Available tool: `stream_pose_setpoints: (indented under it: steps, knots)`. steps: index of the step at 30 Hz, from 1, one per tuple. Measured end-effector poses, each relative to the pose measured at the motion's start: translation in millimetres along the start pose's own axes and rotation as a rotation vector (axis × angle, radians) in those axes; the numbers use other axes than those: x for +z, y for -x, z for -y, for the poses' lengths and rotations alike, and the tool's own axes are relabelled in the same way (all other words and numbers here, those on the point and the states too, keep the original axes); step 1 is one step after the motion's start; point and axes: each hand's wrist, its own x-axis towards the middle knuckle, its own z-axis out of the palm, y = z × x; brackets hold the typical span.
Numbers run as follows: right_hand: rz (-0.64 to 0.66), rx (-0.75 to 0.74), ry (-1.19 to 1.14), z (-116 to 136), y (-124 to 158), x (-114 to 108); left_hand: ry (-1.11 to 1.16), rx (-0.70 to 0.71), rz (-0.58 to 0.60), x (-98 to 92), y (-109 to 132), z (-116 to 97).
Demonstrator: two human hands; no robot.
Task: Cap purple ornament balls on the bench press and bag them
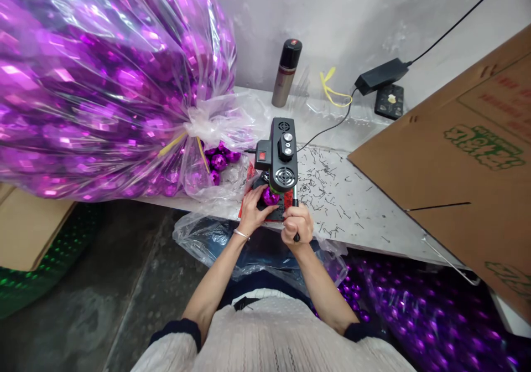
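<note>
Left grip [253, 210] pinches a purple ball [271, 196] under the machine [282, 156], right grip [297, 224] closes around its lever [295, 194]; this ball looks midway, bagged balls [133, 81] I cannot judge.

At the table [357, 225], the person's left hand [254, 208] holds a shiny purple ball [270, 196] between thumb and fingers, beneath the head of a small black machine [283, 153]. The right hand [298, 225] is wrapped around the machine's black-ended lever [296, 237]. Thin dark bits [327, 181] lie scattered to the right, near a large cardboard box [468, 178]. A tied clear bag [116, 95] bulges with purple balls on the left; behind the machine stand a dark-capped bottle [285, 76] and, farther right, a black power adapter [380, 77].
</note>
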Motion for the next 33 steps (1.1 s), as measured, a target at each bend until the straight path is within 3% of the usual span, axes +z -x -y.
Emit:
stream_pose_setpoints:
  steps: [14, 20, 26, 29, 33]
  knots:
    - [-0.020, 0.003, 0.020, 0, 0, 5, 0.011, 0.048, -0.036, 2.4, -3, 4]
    - [0.050, -0.052, 0.038, 3, -1, 3, 0.009, 0.059, -0.064, 5.5, -3, 8]
    - [0.052, 0.103, 0.040, 20, -34, -9, 0.066, 0.067, -0.042, 2.8, -9, 3]
    - [0.088, 0.105, 0.052, 25, -54, -15, 0.080, 0.041, -0.058, -10.7, 4, -5]
    - [0.100, 0.062, 0.052, 24, -59, -17, 0.044, 0.067, -0.028, -39.0, 55, -8]
